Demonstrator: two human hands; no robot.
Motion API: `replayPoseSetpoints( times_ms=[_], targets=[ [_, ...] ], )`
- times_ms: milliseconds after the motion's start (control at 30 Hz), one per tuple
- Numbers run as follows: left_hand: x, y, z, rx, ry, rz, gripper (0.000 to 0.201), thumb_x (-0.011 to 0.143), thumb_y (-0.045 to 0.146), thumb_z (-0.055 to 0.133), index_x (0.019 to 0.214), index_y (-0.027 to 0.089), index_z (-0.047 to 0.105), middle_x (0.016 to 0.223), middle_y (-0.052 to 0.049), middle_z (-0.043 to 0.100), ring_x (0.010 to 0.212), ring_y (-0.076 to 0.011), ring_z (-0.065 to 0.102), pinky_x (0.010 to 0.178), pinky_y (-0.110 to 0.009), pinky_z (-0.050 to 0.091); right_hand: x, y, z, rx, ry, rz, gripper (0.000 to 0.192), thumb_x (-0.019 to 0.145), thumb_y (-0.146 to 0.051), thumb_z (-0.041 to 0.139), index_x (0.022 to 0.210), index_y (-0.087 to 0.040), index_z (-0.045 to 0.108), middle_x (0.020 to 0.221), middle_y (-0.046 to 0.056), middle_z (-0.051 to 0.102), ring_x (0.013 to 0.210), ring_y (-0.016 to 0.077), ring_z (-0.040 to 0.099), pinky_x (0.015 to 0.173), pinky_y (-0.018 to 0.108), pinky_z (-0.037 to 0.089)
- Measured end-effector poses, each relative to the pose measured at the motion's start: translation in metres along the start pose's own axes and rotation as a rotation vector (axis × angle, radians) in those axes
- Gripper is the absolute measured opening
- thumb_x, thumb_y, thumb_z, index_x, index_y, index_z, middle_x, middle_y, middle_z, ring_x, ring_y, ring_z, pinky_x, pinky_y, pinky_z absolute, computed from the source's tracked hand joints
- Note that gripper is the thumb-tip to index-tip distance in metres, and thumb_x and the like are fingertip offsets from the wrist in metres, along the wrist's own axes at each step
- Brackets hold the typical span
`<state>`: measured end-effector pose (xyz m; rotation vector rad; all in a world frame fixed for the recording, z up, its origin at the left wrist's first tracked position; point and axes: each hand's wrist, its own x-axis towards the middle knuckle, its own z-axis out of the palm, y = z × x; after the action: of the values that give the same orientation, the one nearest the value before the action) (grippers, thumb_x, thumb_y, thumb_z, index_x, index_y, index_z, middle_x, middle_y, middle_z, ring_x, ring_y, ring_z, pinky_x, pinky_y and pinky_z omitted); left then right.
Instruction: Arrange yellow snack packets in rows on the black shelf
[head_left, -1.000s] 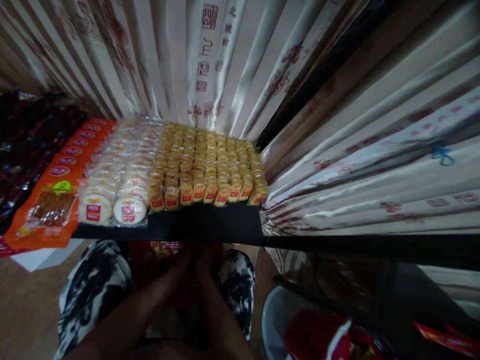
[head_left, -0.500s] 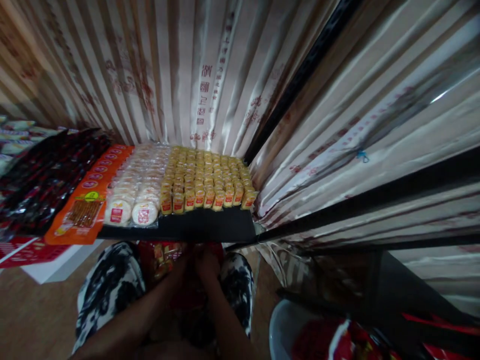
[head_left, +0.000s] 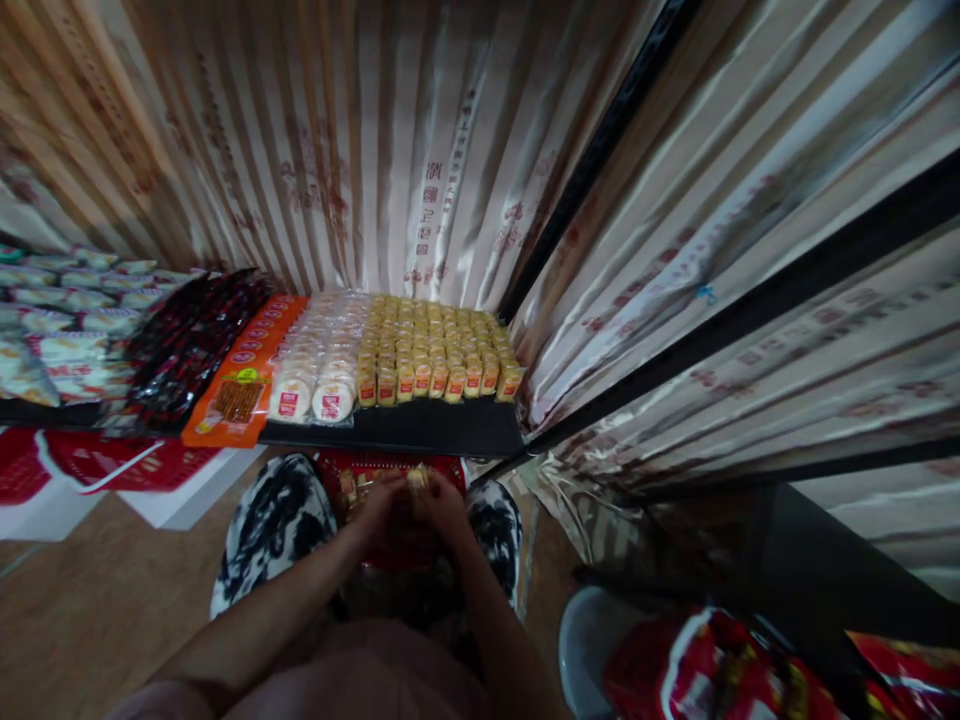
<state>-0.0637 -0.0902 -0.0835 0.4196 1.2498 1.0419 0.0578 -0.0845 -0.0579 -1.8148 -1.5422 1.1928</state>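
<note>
Most of the shelf (head_left: 420, 430) is already filled with rows of yellow packs (head_left: 435, 350) as we are closing our left hand (head_left: 382, 510) and right hand (head_left: 442, 505) together on one more pack (head_left: 417, 480) above the red bag (head_left: 352, 475), with the front strip lying bare.

2 hands (head_left: 409, 505), 1 red basket (head_left: 390, 467)

Red characters run down the curtain (head_left: 431, 215) well beyond the hands, printing shows on the packets too, all too blurred to read.
</note>
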Motion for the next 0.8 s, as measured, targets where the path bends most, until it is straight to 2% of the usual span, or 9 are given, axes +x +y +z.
replayPoseSetpoints(
  times_ms=[133,267,400,533,667,800],
  targets=[
    [-0.003,0.009,0.006,-0.068,-0.042,-0.006,0.043,0.06,0.035,0.073,0.094,0.015,0.058,0.07,0.0,0.064,0.059,-0.0129,0.06,0.058,-0.024,0.046,-0.003,-0.002,-0.009,0.356,-0.027,-0.013,0.034,0.073,-0.021,0.049,0.104,-0.016,0.06,0.095,0.006,0.07,0.085,0.018,0.065,0.077,0.03,0.05],
    [-0.003,0.019,0.017,0.079,-0.059,0.011,0.038,0.062,0.033,0.072,0.091,0.012,0.061,0.058,0.002,0.061,0.044,-0.007,0.051,0.043,-0.017,0.035,-0.005,-0.01,-0.02,0.618,-0.093,0.004,0.04,0.068,-0.031,0.058,0.105,-0.015,0.059,0.093,0.007,0.07,0.081,0.0195,0.065,0.072,0.03,0.05],
    [-0.005,0.036,0.025,0.154,-0.116,0.075,0.034,0.064,0.032,0.072,0.088,0.011,0.06,0.06,0.002,0.061,0.044,-0.0058,0.051,0.04,-0.015,0.031,-0.005,-0.018,-0.029,0.713,-0.065,0.011,0.043,0.06,-0.038,0.068,0.098,-0.017,0.063,0.086,0.005,0.07,0.079,0.0205,0.065,0.071,0.03,0.049],
    [-0.008,0.052,0.031,0.185,-0.161,0.121,0.032,0.065,0.03,0.071,0.089,0.011,0.06,0.061,0.001,0.06,0.046,-0.0061,0.052,0.042,-0.015,0.033,-0.003,-0.02,-0.031,0.803,0.012,0.075,0.052,0.054,-0.041,0.074,0.099,-0.018,0.063,0.084,0.004,0.07,0.077,0.0206,0.064,0.071,0.031,0.049],
    [-0.007,0.059,0.035,0.168,-0.177,0.181,0.034,0.066,0.032,0.07,0.092,0.013,0.058,0.067,0.0,0.062,0.051,-0.0077,0.056,0.044,-0.017,0.036,-0.004,-0.016,-0.031,0.861,0.032,0.155,0.045,0.062,-0.048,0.069,0.098,-0.02,0.062,0.093,0.005,0.069,0.08,0.0204,0.064,0.07,0.031,0.05],
    [-0.007,0.062,0.038,0.144,-0.243,0.244,0.039,0.064,0.032,0.072,0.096,0.015,0.059,0.08,-0.001,0.063,0.06,-0.0088,0.058,0.054,-0.019,0.043,-0.005,-0.013,-0.034,0.964,0.03,0.238,0.037,0.069,-0.048,0.064,0.094,-0.022,0.06,0.091,0.004,0.069,0.072,0.0191,0.066,0.066,0.031,0.051]
  ],
)
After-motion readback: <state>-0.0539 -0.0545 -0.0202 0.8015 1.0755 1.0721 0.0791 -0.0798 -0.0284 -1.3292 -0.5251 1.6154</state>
